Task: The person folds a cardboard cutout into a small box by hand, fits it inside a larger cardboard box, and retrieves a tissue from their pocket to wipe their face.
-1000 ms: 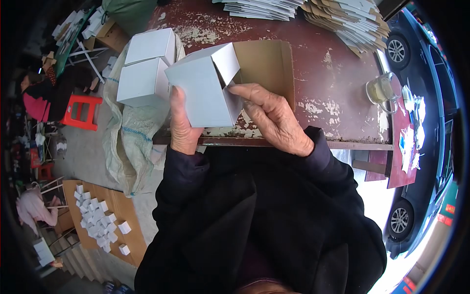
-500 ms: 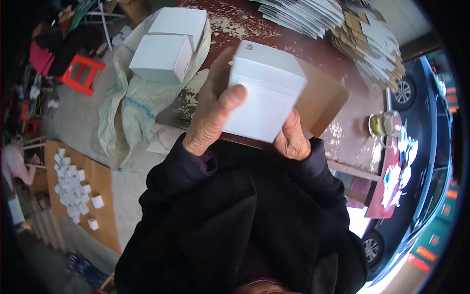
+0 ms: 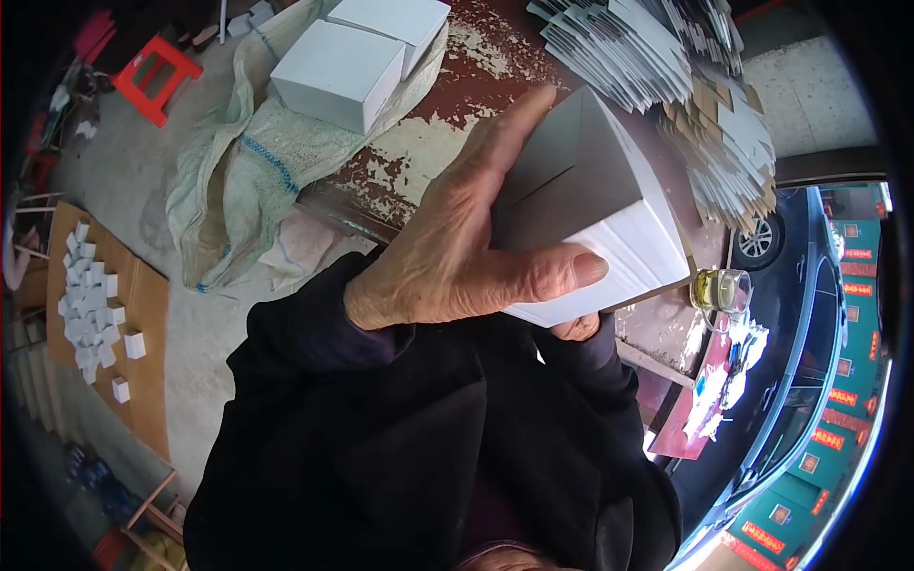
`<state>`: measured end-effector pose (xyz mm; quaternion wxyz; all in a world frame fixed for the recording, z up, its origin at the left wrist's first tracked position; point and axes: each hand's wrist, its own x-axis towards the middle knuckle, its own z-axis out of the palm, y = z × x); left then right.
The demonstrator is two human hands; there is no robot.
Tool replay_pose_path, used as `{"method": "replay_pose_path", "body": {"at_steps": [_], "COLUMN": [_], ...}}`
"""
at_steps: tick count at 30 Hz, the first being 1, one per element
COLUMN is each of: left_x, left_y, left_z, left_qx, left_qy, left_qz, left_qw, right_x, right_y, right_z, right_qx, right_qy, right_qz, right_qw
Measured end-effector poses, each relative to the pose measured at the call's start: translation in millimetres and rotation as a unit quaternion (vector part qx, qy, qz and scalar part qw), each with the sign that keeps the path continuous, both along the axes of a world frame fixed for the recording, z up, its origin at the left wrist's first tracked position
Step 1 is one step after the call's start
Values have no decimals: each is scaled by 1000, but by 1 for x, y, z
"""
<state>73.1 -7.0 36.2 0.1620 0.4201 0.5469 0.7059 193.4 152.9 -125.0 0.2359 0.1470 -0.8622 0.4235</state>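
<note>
A white cardboard box (image 3: 609, 224) is held tilted in front of my chest, above the near edge of the worn red table (image 3: 486, 43). My left hand (image 3: 457, 233) grips its left side, the thumb lying across the near face and the fingers stretched along the shaded side, where a flap seam shows. Below the box's lower edge, only a small part of my right hand (image 3: 578, 327) is visible; it supports the box from underneath and its fingers are mostly hidden. Two closed white boxes (image 3: 333, 71) sit on a woven sack (image 3: 228, 181) to the left.
Stacks of flat folded cartons (image 3: 619, 52) lie at the back right. A glass mug (image 3: 721, 290) with greenish liquid stands at the right. Small white boxes (image 3: 90, 305) cover a brown board (image 3: 143, 400) at lower left. A red stool (image 3: 157, 76) and a parked car (image 3: 800, 352) flank the table.
The box has turned and tipped, showing its shaded side. My left hand has moved further round it, and my right hand has become mostly hidden beneath. The view has shifted.
</note>
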Motion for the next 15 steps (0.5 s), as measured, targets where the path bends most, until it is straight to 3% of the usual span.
{"method": "replay_pose_path", "body": {"at_steps": [4,5,6,7,8,9,10,14,15], "left_x": [4,4,4,3,3,2,3,6,6], "left_y": [2,2,1,1,1,1,1,8,8], "left_z": [-8,-8,-7,-6,-5,-5,-5,-9,-10], "left_qx": [-21,-21,-28,-34,-40,-46,-47,-46,-47], "left_qy": [68,68,77,86,95,105,105,103,104], "left_qz": [3,4,1,-3,-6,-8,-8,-14,-14], "left_qw": [997,997,997,996,995,993,993,993,993], "right_x": [0,2,5,9,12,13,13,8,8], "right_y": [5,4,0,-4,-8,-9,-9,4,7], "right_z": [-2,-3,-6,-9,-11,-13,-9,23,21], "right_qx": [210,210,468,681,828,894,894,832,832], "right_qy": [8,8,54,95,127,148,148,199,199], "right_qz": [-48,-47,-172,-280,-361,-408,-408,-345,-346], "right_qw": [976,977,865,670,410,110,111,-386,-386]}}
